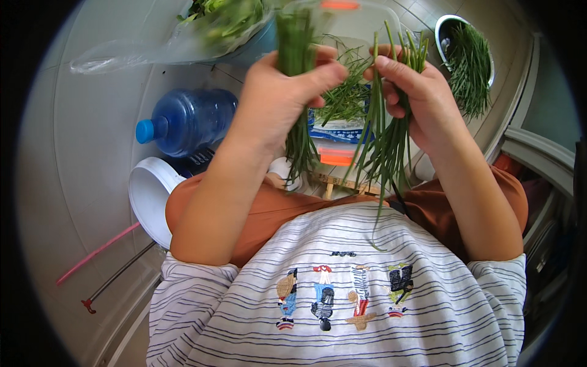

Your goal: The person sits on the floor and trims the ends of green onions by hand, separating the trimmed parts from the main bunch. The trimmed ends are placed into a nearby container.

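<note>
My left hand (293,87) is closed around a thick bunch of garlic chives (296,41), blurred at its upper end, with the leaves hanging below my wrist. In my right hand (408,82) is a looser, thinner bunch of chives (390,142), its pale stem ends pointing up. The right thumb and fingers pinch a few stems set slightly apart from the rest. Below and between both hands, loose chive scraps (344,101) lie on a blue and white printed packet (339,133) in a clear plastic box (357,27) with orange latches.
At the right, a metal bowl (447,20) holds more chives (470,69). On the left are a blue water bottle (192,119) on its side, a white bucket (153,197) and a plastic bag of leafy greens (229,23). A wooden stool (348,181) stands between my legs.
</note>
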{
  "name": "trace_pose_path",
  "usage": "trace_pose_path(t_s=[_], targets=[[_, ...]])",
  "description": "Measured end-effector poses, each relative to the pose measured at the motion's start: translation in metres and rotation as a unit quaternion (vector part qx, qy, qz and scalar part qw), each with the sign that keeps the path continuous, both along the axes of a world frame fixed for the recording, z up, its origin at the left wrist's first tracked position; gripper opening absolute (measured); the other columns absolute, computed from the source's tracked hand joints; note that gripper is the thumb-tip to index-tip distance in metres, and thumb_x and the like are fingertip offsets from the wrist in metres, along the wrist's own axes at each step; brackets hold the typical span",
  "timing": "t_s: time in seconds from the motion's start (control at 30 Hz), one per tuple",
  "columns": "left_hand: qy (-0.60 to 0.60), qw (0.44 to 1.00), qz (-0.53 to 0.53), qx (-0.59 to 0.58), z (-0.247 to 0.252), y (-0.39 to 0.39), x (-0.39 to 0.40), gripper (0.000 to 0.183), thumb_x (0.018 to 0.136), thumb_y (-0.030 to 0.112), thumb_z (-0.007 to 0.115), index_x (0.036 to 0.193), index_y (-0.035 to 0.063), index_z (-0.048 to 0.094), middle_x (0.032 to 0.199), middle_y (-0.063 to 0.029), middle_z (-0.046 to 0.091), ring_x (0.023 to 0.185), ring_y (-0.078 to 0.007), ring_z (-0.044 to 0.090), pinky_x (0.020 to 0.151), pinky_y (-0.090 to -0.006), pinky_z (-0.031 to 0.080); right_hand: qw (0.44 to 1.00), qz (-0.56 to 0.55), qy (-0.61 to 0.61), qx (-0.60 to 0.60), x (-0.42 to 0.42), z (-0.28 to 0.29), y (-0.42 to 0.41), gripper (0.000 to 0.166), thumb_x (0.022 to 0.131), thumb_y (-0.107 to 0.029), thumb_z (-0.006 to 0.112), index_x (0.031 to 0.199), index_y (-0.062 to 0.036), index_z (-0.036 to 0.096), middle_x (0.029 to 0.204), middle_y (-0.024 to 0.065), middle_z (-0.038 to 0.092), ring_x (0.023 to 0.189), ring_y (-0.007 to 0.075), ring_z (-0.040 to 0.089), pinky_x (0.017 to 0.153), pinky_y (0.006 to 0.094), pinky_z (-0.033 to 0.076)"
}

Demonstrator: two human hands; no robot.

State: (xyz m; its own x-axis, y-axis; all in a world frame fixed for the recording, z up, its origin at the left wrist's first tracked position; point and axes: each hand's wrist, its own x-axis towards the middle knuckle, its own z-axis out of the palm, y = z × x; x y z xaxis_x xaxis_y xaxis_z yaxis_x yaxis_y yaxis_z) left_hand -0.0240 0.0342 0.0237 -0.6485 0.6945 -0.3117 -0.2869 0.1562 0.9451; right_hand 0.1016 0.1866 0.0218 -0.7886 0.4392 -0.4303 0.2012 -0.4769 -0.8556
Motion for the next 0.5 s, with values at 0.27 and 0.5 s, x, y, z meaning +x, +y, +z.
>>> trace_pose_path(t_s=[0.27,0.5], targets=[[0.259,0.963,-0.069,-0.029,-0.008,-0.002,0.006,0.02,0.079,0.012,0.074,0.095,0.0011,0.068,0.081,-0.0001,0.065,0.068,-0.0056,0.054,0.061,-0.0218,0.044,0.997,0.055,-0.028,0.039,0.005,-0.003,-0.007,0.031,0.076,-0.018,0.076,0.101,-0.0041,0.063,0.078,-0.0016,0.06,0.06,0.0045,0.048,0.049,0.0195,0.036],[0.44,0.898,0.012,-0.03,-0.011,-0.002,-0.001,0.016,0.072,0.009,0.072,0.086,0.0026,0.065,0.076,-0.0089,0.061,0.066,-0.0228,0.061,0.062,-0.0296,0.048,0.996,-0.013,-0.078,0.035,0.005,0.001,-0.003,0.024,0.075,-0.015,0.074,0.094,-0.0054,0.065,0.065,-0.0046,0.051,0.055,0.0044,0.044,0.049,0.0202,0.034]])
